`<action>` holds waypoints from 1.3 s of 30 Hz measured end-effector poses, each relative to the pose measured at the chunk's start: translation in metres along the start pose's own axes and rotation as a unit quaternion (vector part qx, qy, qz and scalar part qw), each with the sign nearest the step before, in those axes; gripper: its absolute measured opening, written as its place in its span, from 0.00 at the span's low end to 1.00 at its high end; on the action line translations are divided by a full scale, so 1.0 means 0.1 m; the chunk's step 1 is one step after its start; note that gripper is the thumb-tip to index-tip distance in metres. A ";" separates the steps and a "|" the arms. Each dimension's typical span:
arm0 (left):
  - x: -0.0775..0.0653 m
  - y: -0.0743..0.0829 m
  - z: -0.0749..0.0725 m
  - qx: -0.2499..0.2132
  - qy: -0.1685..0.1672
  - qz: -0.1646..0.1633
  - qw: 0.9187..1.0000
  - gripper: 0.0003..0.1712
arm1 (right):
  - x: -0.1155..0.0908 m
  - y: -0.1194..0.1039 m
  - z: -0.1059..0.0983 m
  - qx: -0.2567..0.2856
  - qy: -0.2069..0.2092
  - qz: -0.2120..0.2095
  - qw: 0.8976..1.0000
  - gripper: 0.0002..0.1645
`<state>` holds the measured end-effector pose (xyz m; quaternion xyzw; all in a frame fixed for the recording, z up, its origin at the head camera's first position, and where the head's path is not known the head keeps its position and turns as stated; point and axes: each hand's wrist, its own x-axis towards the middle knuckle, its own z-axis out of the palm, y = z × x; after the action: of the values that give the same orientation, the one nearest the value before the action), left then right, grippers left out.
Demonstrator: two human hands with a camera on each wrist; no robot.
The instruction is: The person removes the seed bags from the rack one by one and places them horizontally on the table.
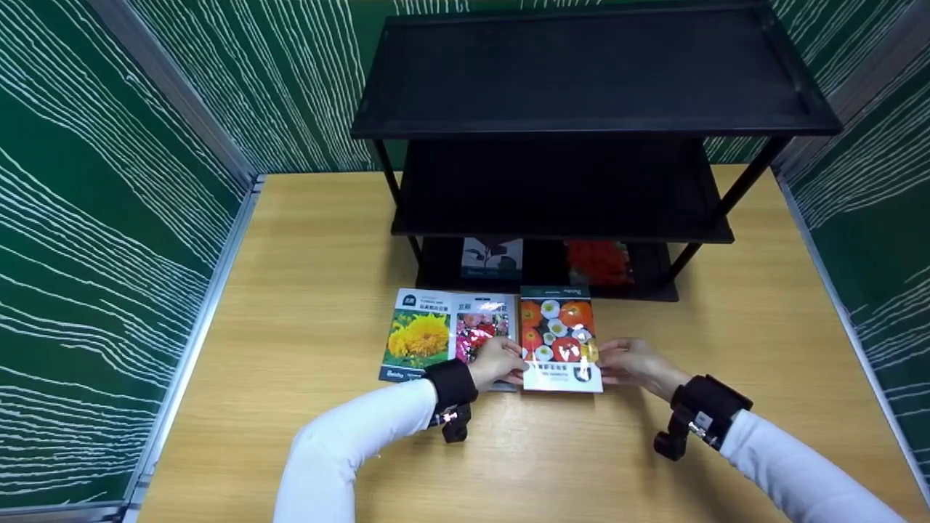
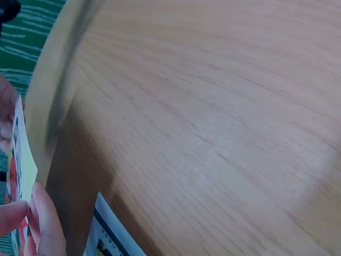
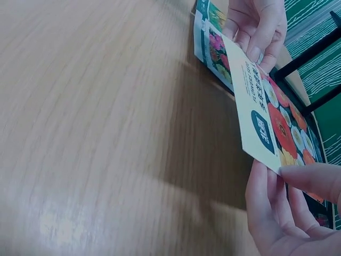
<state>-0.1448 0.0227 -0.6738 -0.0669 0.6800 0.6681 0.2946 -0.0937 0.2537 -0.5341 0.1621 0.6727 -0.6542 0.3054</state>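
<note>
A flower seed packet point(image 1: 559, 338) with orange, red and white blooms is held up between both hands, its shadow falling on the table. My left hand point(image 1: 498, 361) pinches its left edge, thumb on the printed face in the left wrist view. At the opposite edge, my right hand point(image 1: 636, 365) pinches it between thumb and fingers point(image 3: 261, 197). Two more seed packets lie on the table to the left: one with yellow flowers point(image 1: 419, 335) and one with pink and red flowers point(image 1: 476, 323), partly hidden behind my left hand.
A black three-tier shelf point(image 1: 581, 73) stands behind the packets. On its bottom tier lie a greyish packet point(image 1: 492, 258) and a red-flowered packet point(image 1: 599, 263), shaded by the tier above. Green panels point(image 1: 94, 240) with white lines enclose the wooden table point(image 1: 305, 319).
</note>
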 end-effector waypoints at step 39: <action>0.29 -0.36 -0.04 0.062 0.060 -0.018 0.996 0.14 | 0.21 0.13 0.12 -0.033 0.031 0.013 0.999 0.21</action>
<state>-0.1523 0.0240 -0.7196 -0.1008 0.7349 0.6142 0.2692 -0.0992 0.2397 -0.5571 0.1807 0.7008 -0.6223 0.2983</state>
